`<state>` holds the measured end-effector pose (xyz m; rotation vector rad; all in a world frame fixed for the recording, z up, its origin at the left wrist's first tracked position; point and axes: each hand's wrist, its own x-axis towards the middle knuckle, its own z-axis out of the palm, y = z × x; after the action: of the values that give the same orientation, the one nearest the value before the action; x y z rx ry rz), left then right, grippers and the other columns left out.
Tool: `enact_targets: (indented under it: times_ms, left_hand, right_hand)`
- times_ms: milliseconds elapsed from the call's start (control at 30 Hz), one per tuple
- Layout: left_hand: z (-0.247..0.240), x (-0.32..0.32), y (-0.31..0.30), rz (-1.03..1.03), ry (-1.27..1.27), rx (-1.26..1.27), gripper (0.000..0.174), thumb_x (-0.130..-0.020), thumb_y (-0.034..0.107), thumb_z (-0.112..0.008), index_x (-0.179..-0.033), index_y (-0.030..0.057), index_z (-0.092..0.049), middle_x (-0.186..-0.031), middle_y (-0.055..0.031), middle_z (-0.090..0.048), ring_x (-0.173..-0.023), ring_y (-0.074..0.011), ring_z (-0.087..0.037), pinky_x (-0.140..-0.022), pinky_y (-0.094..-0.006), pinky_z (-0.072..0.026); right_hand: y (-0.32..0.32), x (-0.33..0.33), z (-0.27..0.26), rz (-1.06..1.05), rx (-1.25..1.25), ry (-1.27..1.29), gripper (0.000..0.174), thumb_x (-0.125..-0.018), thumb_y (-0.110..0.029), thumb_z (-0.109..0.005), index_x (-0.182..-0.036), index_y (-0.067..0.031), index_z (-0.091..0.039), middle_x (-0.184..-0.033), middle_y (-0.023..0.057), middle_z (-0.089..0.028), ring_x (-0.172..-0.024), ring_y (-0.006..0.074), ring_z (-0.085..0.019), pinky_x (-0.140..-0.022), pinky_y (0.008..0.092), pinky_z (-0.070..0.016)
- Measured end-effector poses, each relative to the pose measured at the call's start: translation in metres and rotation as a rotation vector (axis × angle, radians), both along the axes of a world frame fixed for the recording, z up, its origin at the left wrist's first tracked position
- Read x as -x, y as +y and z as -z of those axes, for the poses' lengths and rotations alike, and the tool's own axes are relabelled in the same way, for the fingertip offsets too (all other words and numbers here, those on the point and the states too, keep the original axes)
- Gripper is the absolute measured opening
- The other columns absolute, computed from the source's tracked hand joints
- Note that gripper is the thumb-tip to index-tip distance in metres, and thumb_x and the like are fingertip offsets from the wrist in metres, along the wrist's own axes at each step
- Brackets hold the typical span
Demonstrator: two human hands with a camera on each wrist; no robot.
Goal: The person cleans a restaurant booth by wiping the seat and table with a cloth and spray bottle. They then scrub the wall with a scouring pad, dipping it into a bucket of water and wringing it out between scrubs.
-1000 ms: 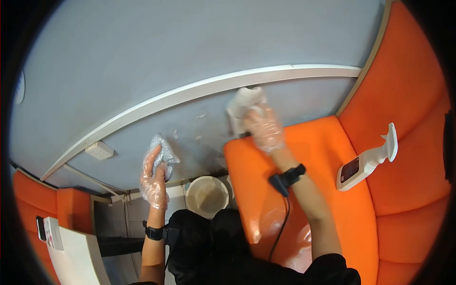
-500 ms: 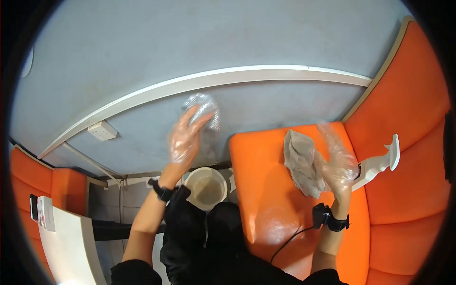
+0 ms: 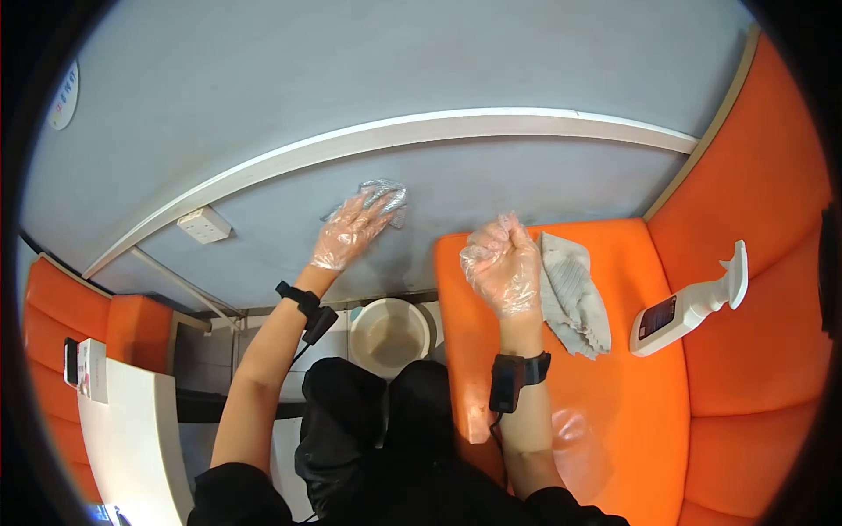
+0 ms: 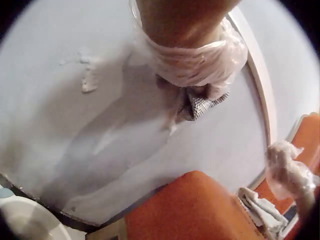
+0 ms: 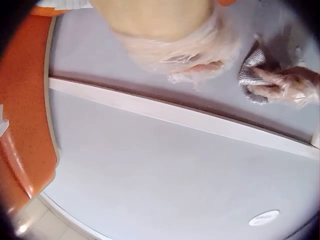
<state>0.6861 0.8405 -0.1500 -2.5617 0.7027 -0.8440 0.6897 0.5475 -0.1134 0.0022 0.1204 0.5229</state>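
Note:
My left hand [image 3: 349,235], in a clear plastic glove, holds a silver mesh cloth [image 3: 386,190] against the lower grey wall [image 3: 526,180]. Bunched folds of the cloth stick out past the glove in the left wrist view, where white foam [image 4: 90,80] also streaks the wall. My right hand [image 3: 504,263], gloved the same way, is raised over the orange seat [image 3: 627,403] with its fingers curled in and nothing seen in them. Just right of it a grey rag [image 3: 574,302] lies crumpled on the seat.
A white spray bottle [image 3: 662,324] lies near the orange backrest [image 3: 763,333]. Below the wall stands a pale bucket [image 3: 425,337] on the tiled floor. A white rail [image 3: 438,129] crosses the wall, with a socket box [image 3: 205,225] under it. At left is a white table [image 3: 132,438].
The right hand has left the wall, let go of the grey rag on the seat, then come back left and curled. The left hand has moved up and right with the silver cloth.

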Motion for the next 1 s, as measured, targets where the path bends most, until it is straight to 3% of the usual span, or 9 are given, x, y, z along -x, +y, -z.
enact_targets:
  times_ms: [233,333,400,433,500,600,767,867,1000]
  left_hand:
    - [-0.036,0.011,-0.018,-0.134,-0.037,0.232,0.063,-0.080,0.000,-0.061,-0.139,0.0192,-0.054,-0.154,-0.0056,-0.039,-0.135,-0.0313,-0.046,-0.106,-0.0410,-0.0463]
    - [-0.024,0.008,-0.022,-0.149,0.057,0.376,0.067,-0.079,-0.001,-0.061,-0.142,0.0195,-0.051,-0.155,-0.0052,-0.037,-0.138,-0.0334,-0.042,-0.106,-0.0412,-0.0454]
    - [-0.023,0.010,-0.020,-0.130,0.063,0.390,0.068,-0.078,-0.001,-0.061,-0.142,0.0199,-0.051,-0.155,-0.0050,-0.038,-0.138,-0.0329,-0.042,-0.106,-0.0410,-0.0455]
    - [-0.025,0.011,-0.019,-0.108,0.063,0.411,0.068,-0.078,-0.001,-0.062,-0.142,0.0203,-0.051,-0.155,-0.0049,-0.038,-0.139,-0.0324,-0.041,-0.106,-0.0408,-0.0456]
    - [-0.027,0.012,-0.012,-0.117,0.037,0.368,0.068,-0.078,0.001,-0.064,-0.141,0.0222,-0.052,-0.153,-0.0042,-0.041,-0.139,-0.0306,-0.042,-0.105,-0.0406,-0.0465]
    - [-0.024,0.009,-0.001,-0.060,-0.049,0.334,0.063,-0.076,0.002,-0.066,-0.135,0.0221,-0.056,-0.147,-0.0042,-0.048,-0.128,-0.0297,-0.053,-0.098,-0.0403,-0.0505]
    - [-0.021,0.000,0.003,0.088,-0.101,0.731,0.042,-0.081,0.003,-0.069,-0.120,0.0155,-0.061,-0.126,-0.0079,-0.058,-0.099,-0.0295,-0.063,-0.083,-0.0386,-0.0550]
    - [-0.032,0.006,-0.013,0.112,-0.087,0.970,0.043,-0.081,0.005,-0.073,-0.121,0.0146,-0.061,-0.120,-0.0091,-0.057,-0.101,-0.0293,-0.062,-0.082,-0.0381,-0.0545]
    - [-0.020,-0.003,-0.014,0.064,-0.130,0.935,0.047,-0.078,0.008,-0.078,-0.123,0.0151,-0.062,-0.118,-0.0077,-0.057,-0.102,-0.0271,-0.062,-0.079,-0.0359,-0.0538]
  right_hand:
    - [0.049,-0.012,0.044,-0.116,-0.113,0.070,0.021,-0.103,-0.023,-0.050,-0.086,-0.0097,-0.049,-0.071,-0.0015,-0.041,-0.062,0.0121,-0.037,-0.054,0.0263,-0.0325]
    - [0.083,-0.015,0.051,-0.098,-0.092,-0.013,0.015,-0.102,-0.023,-0.051,-0.099,-0.0090,-0.056,-0.085,0.0009,-0.051,-0.071,0.0131,-0.046,-0.063,0.0275,-0.0419]
    - [0.108,-0.012,0.030,0.025,0.365,0.152,0.021,-0.102,-0.024,-0.053,-0.114,-0.0077,-0.057,-0.101,0.0042,-0.053,-0.092,0.0163,-0.054,-0.080,0.0306,-0.0495]
    - [0.119,-0.010,0.035,0.017,0.366,0.153,0.021,-0.102,-0.024,-0.053,-0.114,-0.0077,-0.057,-0.101,0.0042,-0.053,-0.092,0.0163,-0.054,-0.080,0.0306,-0.0495]
    - [0.141,-0.008,0.041,0.146,0.546,-0.126,0.034,-0.100,-0.022,-0.056,-0.131,-0.0080,-0.053,-0.115,0.0048,-0.052,-0.109,0.0179,-0.053,-0.094,0.0338,-0.0483]
    - [0.163,-0.003,0.044,0.286,0.676,-0.227,0.039,-0.099,-0.018,-0.058,-0.136,-0.0073,-0.050,-0.113,0.0027,-0.052,-0.108,0.0156,-0.053,-0.094,0.0334,-0.0480]
    - [0.182,-0.005,0.053,0.446,0.851,-0.405,0.042,-0.096,-0.012,-0.064,-0.135,-0.0044,-0.050,-0.112,0.0029,-0.055,-0.101,0.0111,-0.055,-0.089,0.0284,-0.0506]
    - [0.184,-0.014,0.060,0.541,0.914,-0.445,0.037,-0.095,-0.014,-0.065,-0.129,-0.0006,-0.056,-0.108,0.0039,-0.059,-0.096,0.0118,-0.058,-0.086,0.0271,-0.0517]
    - [0.174,-0.014,0.059,0.533,0.983,-0.396,0.028,-0.099,-0.018,-0.061,-0.120,0.0011,-0.063,-0.105,0.0053,-0.061,-0.093,0.0103,-0.058,-0.083,0.0243,-0.0491]
